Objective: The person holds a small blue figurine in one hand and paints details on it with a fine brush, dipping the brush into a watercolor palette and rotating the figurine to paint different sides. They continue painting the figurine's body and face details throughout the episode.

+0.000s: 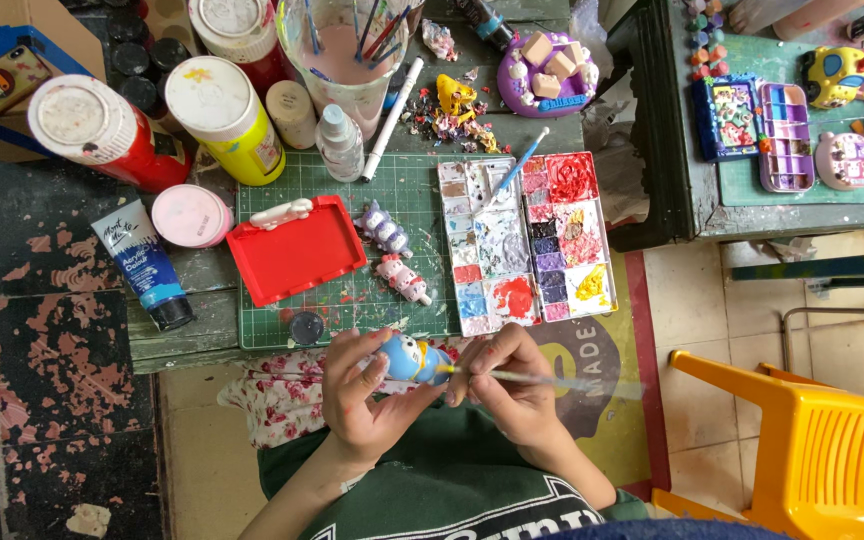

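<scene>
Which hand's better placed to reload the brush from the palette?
Right, probably. The right hand already holds the paintbrush, and the paint palette lies on the table just ahead of it. The left hand is wrapped around the blue figurine, so it isn't free.

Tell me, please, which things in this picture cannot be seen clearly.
Head view only:
- Blue figurine: underside hidden by the left hand.
- Brush: tip too small; far end blurred beyond the right hand.
- Yellow chair: cut by the bottom edge.
- Water cup: top cut by the upper edge.
</scene>
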A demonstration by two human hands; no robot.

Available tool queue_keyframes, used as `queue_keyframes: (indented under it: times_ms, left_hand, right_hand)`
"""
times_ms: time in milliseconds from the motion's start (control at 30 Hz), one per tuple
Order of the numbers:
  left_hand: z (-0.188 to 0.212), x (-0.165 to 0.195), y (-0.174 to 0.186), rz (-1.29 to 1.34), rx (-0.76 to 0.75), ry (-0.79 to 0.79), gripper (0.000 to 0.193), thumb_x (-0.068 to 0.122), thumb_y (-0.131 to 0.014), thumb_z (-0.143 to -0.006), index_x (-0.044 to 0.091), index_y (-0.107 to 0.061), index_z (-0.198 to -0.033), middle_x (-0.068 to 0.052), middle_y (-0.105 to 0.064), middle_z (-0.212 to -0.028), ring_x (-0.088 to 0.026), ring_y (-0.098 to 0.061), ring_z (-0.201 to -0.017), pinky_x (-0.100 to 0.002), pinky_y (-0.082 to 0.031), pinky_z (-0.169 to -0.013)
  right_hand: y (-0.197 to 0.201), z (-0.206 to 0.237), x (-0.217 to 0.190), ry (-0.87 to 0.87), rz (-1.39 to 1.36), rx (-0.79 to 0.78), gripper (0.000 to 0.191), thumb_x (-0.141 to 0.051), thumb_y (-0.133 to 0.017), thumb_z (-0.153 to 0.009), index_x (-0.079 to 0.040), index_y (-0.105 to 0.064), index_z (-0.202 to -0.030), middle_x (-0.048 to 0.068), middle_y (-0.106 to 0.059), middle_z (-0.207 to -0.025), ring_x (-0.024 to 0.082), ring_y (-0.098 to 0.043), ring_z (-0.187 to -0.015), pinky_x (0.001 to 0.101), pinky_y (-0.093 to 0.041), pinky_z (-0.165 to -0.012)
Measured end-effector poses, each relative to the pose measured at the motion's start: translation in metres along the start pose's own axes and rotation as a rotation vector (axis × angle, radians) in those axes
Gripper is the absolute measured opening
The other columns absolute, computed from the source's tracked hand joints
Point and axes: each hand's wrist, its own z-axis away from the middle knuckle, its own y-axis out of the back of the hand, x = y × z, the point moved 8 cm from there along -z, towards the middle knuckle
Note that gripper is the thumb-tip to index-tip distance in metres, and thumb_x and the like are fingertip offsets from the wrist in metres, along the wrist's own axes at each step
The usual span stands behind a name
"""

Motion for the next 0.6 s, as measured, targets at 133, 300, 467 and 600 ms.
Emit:
queue_keyframes:
  times_ms: [133, 300, 467, 600]
  left_hand:
    - [0.003, 0.001, -0.001, -0.015, -0.004, -0.025, 0.090, 0.025, -0.098, -0.076, 0.020, -0.040, -0.145, -0.010, -0.055, -0.136, -0.028, -0.062, -0.120, -0.050, -0.043, -0.111]
    - [0.004, 0.002, -0.003, -0.009, -0.017, -0.043, 0.091, 0.025, -0.099, -0.077, 0.021, -0.040, -0.146, -0.007, -0.055, -0.134, -0.023, -0.063, -0.120, -0.050, -0.042, -0.112]
    - [0.005, 0.002, -0.004, -0.021, -0.015, -0.046, 0.091, 0.024, -0.099, -0.076, 0.022, -0.040, -0.145, -0.006, -0.055, -0.134, -0.022, -0.063, -0.120, -0.050, -0.042, -0.113]
    - [0.005, 0.002, -0.003, -0.012, -0.030, -0.049, 0.092, 0.024, -0.099, -0.077, 0.021, -0.038, -0.146, -0.006, -0.053, -0.135, -0.022, -0.061, -0.121, -0.049, -0.042, -0.114]
  right_hand:
    - [0.001, -0.003, -0.001, 0.069, 0.027, 0.043, 0.015, -0.009, -0.064, -0.105, -0.002, -0.051, -0.106, 0.016, -0.062, -0.091, 0.018, -0.063, -0.072, 0.0263, -0.049, -0.060]
    - [-0.002, -0.003, -0.010, 0.166, 0.066, 0.047, 0.015, -0.004, -0.062, -0.105, -0.003, -0.047, -0.109, 0.015, -0.058, -0.098, 0.013, -0.057, -0.068, 0.0279, -0.053, -0.063]
    - [-0.005, -0.002, -0.015, 0.224, 0.146, 0.057, 0.025, 0.000, -0.060, -0.105, -0.007, -0.037, -0.109, 0.017, -0.060, -0.100, 0.013, -0.060, -0.069, 0.0269, -0.055, -0.062]
    - [-0.005, 0.000, -0.018, 0.243, 0.273, 0.052, 0.027, 0.000, -0.060, -0.103, -0.008, -0.035, -0.108, 0.019, -0.059, -0.102, 0.015, -0.064, -0.071, 0.0257, -0.057, -0.062]
